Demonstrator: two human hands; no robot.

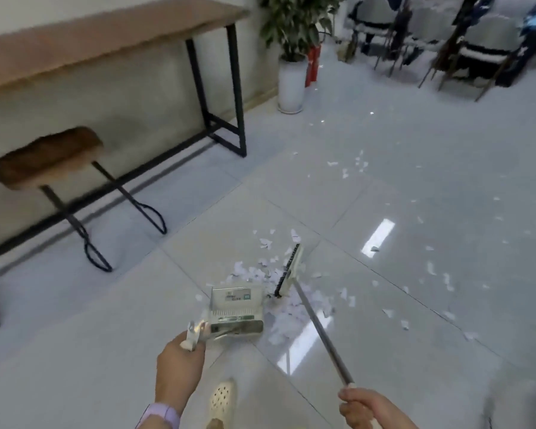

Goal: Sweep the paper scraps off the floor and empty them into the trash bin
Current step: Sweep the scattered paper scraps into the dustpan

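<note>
My left hand (180, 363) grips the handle of a pale grey dustpan (237, 308) that stands on the floor just ahead of me. My right hand (365, 405) holds the metal pole of a broom (317, 326); its black-bristled head (288, 272) rests on the floor just right of the pan's mouth. A heap of white paper scraps (260, 270) lies between the broom head and the pan, with more beside the pole. Other scraps (353, 164) are scattered over the glossy tiles to the right and farther away. No trash bin is in view.
A wooden stool (48, 159) on black legs and a long wooden table (106, 35) with a black frame stand at the left by the wall. A potted plant (291, 75) in a white pot is ahead. Several chairs (477, 48) stand at the back right. My shoe (222, 397) is below.
</note>
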